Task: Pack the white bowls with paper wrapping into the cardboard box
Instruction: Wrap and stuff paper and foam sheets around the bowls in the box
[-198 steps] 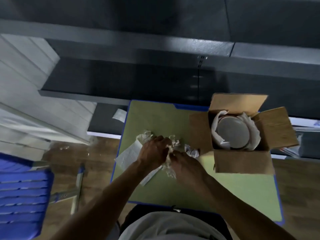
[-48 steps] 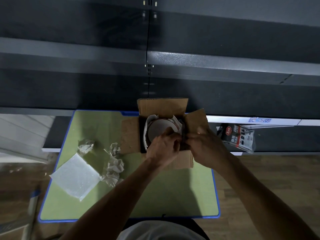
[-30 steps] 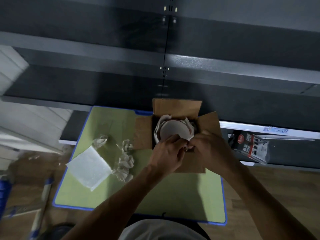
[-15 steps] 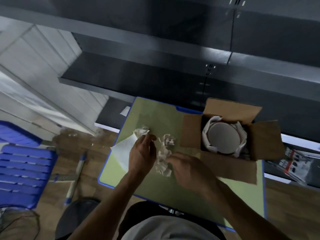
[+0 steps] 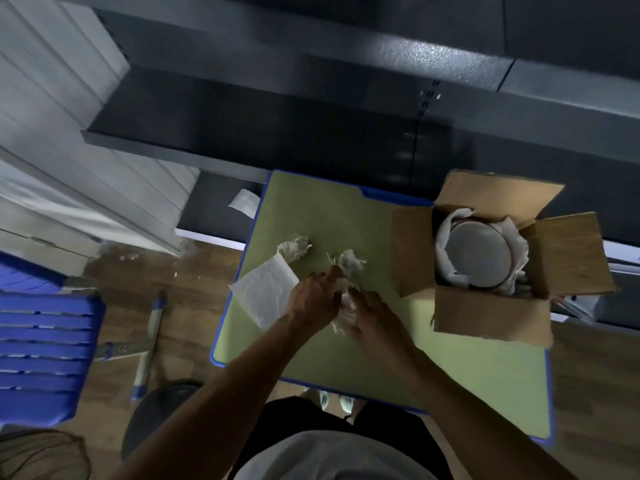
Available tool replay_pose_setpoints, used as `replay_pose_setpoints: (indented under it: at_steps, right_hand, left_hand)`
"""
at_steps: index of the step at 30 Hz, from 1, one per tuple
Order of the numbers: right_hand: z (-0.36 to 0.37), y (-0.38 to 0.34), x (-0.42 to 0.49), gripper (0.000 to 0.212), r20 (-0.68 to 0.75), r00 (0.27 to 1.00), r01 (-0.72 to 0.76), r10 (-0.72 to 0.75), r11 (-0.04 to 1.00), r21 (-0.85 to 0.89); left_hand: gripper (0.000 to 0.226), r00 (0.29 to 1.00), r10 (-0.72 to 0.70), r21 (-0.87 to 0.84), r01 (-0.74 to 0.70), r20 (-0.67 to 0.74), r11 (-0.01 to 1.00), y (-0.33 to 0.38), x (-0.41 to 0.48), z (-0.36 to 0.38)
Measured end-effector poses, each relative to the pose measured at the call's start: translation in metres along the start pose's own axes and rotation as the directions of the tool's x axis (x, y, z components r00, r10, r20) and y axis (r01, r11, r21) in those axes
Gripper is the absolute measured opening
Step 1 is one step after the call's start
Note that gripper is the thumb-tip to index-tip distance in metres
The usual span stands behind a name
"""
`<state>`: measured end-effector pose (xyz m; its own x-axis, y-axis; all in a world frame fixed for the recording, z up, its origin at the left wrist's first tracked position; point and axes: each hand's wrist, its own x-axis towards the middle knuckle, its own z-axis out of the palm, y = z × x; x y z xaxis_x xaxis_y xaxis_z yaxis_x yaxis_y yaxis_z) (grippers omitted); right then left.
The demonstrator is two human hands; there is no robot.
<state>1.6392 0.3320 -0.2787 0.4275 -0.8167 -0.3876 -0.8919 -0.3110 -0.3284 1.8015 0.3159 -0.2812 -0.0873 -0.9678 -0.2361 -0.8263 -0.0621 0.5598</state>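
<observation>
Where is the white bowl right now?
In the head view, the round white bowl sits inside the open brown cardboard box at the right of the green, blue-edged table, ringed by white wrapping paper.

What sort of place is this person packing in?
Probably a storeroom or back room, though I can't be sure: dark metal shelving runs behind a small green table, a blue plastic chair stands on the wood floor, and a cardboard box sits open beside crumpled paper.
</observation>
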Motion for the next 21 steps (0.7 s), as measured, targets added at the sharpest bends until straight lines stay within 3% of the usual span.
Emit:
replay_pose_setpoints:
  at_steps: [4, 12, 18, 21]
  right_hand:
    - [0.006, -0.001, 0.003, 0.076, -0.125, 0.992, -0.001, 0.011, 0.997, 0.083]
    - [-0.005, -0.001, 0.004, 0.059, -0.018, 0.976, -0.204, 0.217, 0.940, 0.274]
    - [-0.010, -0.003, 0.000, 0.036, -0.208, 0.961, -0.094, 0.182, 0.924, 0.371]
    - [-0.018, -0.007, 0.002, 0.041, -0.180, 0.965, -0.084, 0.192, 0.873, 0.480]
  left_hand:
    - [0.040, 0.999, 0.028, 0.034, -0.029, 0.033, 0.999, -0.001, -0.002, 0.009]
    - [0.013, 0.998, 0.062, 0.010, -0.061, -0.019, 0.998, 0.001, -0.004, 0.002]
    - [0.004, 0.975, 0.170, -0.105, -0.185, -0.141, 0.977, 0.015, -0.009, -0.017]
    - [0.005, 0.968, 0.182, -0.177, -0.213, -0.175, 0.961, 0.019, -0.015, -0.031]
